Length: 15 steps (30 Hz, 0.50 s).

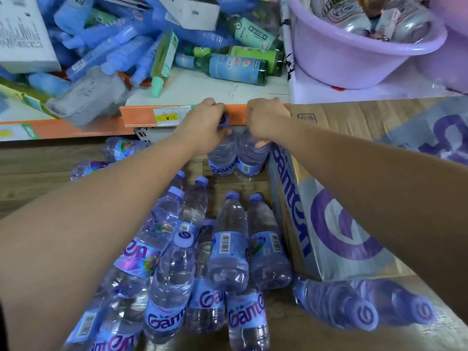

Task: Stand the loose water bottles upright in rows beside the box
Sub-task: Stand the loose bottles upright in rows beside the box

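Toppling looms: the left hand (205,122) and right hand (266,120) each grip the top of one of two upright bottles (222,158) on the floor (38,168) just beside the box (329,224), and an uneven release could tip either into the loose bottles (228,249) lying nearby.

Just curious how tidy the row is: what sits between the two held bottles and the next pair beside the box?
Nothing: in the head view only bare wood floor separates the two held bottles from the next pair.
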### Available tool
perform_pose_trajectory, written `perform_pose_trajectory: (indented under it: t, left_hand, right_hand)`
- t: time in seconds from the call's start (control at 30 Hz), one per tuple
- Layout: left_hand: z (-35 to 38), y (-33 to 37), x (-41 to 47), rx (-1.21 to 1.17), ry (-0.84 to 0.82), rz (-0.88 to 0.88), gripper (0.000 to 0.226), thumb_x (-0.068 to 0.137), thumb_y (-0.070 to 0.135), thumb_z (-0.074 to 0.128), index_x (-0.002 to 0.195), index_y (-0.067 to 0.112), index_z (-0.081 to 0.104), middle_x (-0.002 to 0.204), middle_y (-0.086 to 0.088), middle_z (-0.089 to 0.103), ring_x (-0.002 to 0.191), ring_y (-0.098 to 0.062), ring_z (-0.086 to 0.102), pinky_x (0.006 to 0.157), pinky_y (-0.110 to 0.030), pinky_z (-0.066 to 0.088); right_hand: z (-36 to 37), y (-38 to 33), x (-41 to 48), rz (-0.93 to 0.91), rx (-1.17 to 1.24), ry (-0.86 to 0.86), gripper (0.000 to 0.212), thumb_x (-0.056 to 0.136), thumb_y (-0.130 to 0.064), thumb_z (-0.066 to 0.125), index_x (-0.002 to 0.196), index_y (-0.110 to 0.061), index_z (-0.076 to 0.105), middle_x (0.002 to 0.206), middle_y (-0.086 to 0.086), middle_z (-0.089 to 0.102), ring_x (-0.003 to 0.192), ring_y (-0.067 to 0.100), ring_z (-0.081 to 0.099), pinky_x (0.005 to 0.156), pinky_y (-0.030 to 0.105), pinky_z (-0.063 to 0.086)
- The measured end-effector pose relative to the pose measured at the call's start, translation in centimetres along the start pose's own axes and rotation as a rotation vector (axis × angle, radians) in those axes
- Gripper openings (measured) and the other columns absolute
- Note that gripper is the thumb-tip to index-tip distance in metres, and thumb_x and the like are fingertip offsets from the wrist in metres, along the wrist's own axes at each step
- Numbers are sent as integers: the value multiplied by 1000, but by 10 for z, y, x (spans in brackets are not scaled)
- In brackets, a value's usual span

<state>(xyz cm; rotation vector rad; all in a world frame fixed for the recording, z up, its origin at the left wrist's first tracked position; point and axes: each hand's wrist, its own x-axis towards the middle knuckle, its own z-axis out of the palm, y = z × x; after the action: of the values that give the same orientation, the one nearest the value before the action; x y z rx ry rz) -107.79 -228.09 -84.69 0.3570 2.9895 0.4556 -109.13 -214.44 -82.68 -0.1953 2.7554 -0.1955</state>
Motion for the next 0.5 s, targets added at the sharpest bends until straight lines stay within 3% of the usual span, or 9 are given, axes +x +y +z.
perform_pose_trajectory:
  t: [0.03,0.07,0.1,0.13,0.2,0.27,0.37,0.5]
  left_hand:
    - [0,0,0,2,5,3,39,85,25,62,117,3,54,114,-20,51,105,-36,52,89,-40,44]
    - [0,-1,0,4,12,5,39,85,24,62,116,3,54,114,-20,51,105,-37,52,88,-40,44]
    - [0,-2,0,4,16,4,39,85,24,62,116,3,54,114,-20,51,104,-37,53,88,-41,45]
    - [0,-4,-1,2,17,2,39,84,24,62,116,3,54,113,-20,51,104,-37,53,88,-41,45]
    - [-1,-5,-2,-3,9,9,40,85,24,62,117,3,53,114,-19,49,105,-37,52,89,-42,46]
    - [0,-4,-4,-1,-11,30,41,85,25,62,119,4,52,117,-17,47,107,-36,52,92,-44,45]
    - [0,-4,-6,-12,-14,39,41,86,25,62,120,4,51,119,-15,46,109,-34,52,93,-43,45]
    - [2,-5,-6,-5,-1,43,39,88,26,60,120,5,50,118,-15,46,108,-34,51,91,-41,45]
  right_hand:
    - [-4,-2,2,8,13,-41,28,90,-12,56,118,-7,54,120,7,62,101,22,57,87,25,47]
    - [-6,-2,3,20,46,-74,22,89,-17,58,110,-9,58,109,5,68,90,19,62,79,15,49]
    - [-9,-2,3,32,65,-99,9,86,-15,61,94,-11,60,92,4,70,74,18,62,57,11,50]
    - [-10,-2,2,38,67,-95,9,82,-10,62,76,-13,57,76,3,65,58,17,57,37,18,45]
    - [-8,-2,-3,64,19,-11,25,81,-4,58,60,-12,45,61,2,53,46,13,45,35,20,34]
    - [0,0,-4,69,35,116,24,87,-13,56,66,-4,47,72,5,55,58,17,51,49,22,38]
    - [8,0,-3,118,123,215,23,90,-22,56,102,-3,59,108,14,63,100,29,62,68,29,41]
    - [9,-2,-1,210,174,244,29,92,-22,54,114,-2,57,117,15,63,110,31,60,71,31,40]
